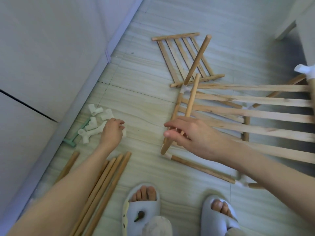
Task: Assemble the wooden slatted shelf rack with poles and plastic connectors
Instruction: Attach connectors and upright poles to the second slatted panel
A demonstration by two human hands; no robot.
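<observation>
Partly built slatted rack tilted over floor, right of connector pile. Loose slatted shelf flat beyond rack. Spare poles below pile. Right hand, fingers curled round pole. Left hand at pile, fingers pinching white connector.

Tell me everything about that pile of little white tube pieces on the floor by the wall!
The white plastic connectors lie in a loose heap on the pale floor, near the wall's base. They look like smooth plastic: short hollow tubes joined at angles, open ends pointing different ways. Several touch or overlap. A green tool lies partly under them. The left hand reaches in at the pile's right edge and seems to pinch one.
</observation>
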